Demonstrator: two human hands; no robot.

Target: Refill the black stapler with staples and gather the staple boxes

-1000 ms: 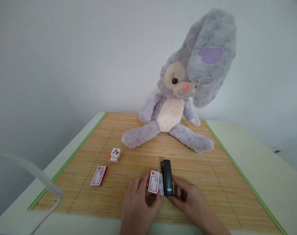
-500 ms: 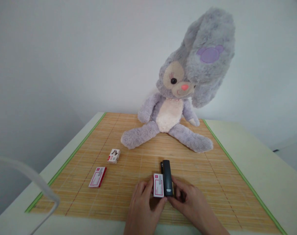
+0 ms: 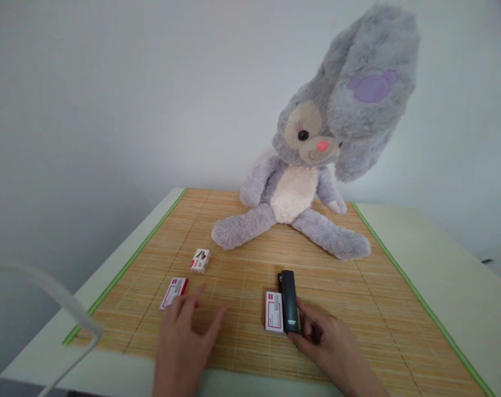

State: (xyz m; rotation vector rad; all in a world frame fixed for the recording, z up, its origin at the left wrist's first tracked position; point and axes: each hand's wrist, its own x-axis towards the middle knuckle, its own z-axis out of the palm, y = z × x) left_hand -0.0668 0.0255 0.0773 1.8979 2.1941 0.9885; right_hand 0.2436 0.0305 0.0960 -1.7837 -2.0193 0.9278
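Pinching the near end of a black stapler (image 3: 290, 303) between thumb and fingers of the right hand (image 3: 328, 336), with the thumb at the near left corner and the forefinger against the right side; spreading the left hand (image 3: 184, 328) wide, well apart from the right, with the thumb out from the fingers; overlapping, in this view, the near side of a red-edged box (image 3: 173, 292), so cannot tell whether touching it or just above.

Lying lengthwise on a bamboo mat (image 3: 242, 275) with green borders, in the case of the stapler, with pale lettering at its near end; set just beside it on the left, a white box (image 3: 274, 313) printed with a crimson frame and bearing a grey sticker; marked much alike, the red-edged box, well to the left; placed just beyond that, a small box (image 3: 200, 260) with a dark picture on top.

Propped sitting at the back of the mat, a grey plush rabbit (image 3: 295, 193), with legs splayed and a purple patch on one ear; spread beneath the mat, a pale desk (image 3: 440, 248); curving in from the left edge, a white cable (image 3: 60, 292).
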